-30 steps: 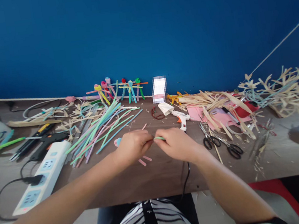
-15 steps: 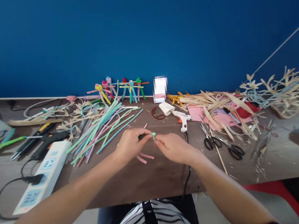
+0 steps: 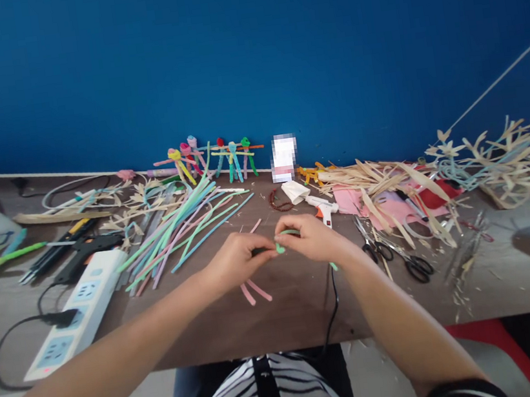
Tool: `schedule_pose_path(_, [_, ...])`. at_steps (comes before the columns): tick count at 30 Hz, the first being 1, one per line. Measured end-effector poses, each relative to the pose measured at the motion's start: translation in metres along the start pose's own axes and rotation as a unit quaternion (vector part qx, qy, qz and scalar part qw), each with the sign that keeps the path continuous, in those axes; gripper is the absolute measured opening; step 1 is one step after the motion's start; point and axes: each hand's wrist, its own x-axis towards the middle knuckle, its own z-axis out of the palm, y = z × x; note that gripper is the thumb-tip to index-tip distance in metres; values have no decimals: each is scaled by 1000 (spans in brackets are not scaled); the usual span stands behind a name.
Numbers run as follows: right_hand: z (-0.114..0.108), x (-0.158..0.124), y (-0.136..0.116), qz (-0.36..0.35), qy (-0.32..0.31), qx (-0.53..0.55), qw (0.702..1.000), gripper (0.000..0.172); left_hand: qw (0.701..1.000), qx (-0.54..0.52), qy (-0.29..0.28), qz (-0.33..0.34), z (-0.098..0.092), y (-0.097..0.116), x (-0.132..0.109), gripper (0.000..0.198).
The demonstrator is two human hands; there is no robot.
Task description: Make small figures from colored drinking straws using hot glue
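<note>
**Soft green stem [image 3: 287,232] pinched between both hands**

Fingertips of the left hand [image 3: 237,262] are pressed together at the bent tip; fingers of the right hand [image 3: 312,239] are curled over the stem. It is judged light and bendable, best gripped near the bend. Long axis lies roughly sideways, tip toward the left hand, tail down-right past the right wrist, mid-table [image 3: 290,315]. Pink strips [image 3: 253,292] are left just below; glue gun [image 3: 324,211] is beyond.

A handicraft workspace, likely a craft workshop: the counter [image 3: 282,326] against a blue wall [image 3: 245,51] is strewn with pipe cleaners [image 3: 186,235], dried leaf strips [image 3: 374,177], scissors [image 3: 415,268], a hot glue gun [image 3: 325,210] — and small pipe-cleaner figures [image 3: 233,160].
</note>
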Motion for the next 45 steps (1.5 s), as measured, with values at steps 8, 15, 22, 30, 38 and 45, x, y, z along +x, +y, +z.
schedule_pose_path(8, [22, -5, 5, 15, 23, 22, 999, 19, 942, -249, 18, -226, 4, 1, 0, 34])
schedule_pose_path(15, [29, -6, 3, 21, 55, 1, 998, 22, 945, -239, 39, -220, -1, 8, 5, 26])
schedule_pose_path(22, [30, -5, 7, 33, 73, -9, 997, 25, 910, -335, -1, -246, -2, 2, 10, 24])
schedule_pose_path(30, [29, -5, 9, 30, 58, -12, 998, 22, 837, -455, -55, -298, -1, -6, 9, 15])
schedule_pose_path(38, [33, -7, 10, 34, 53, -12, 998, 25, 790, -537, -81, -283, 4, -15, 5, 18])
schedule_pose_path(45, [33, -14, -4, 30, 29, -120, 992, 20, 828, -493, 4, -268, 10, -13, 5, 19])
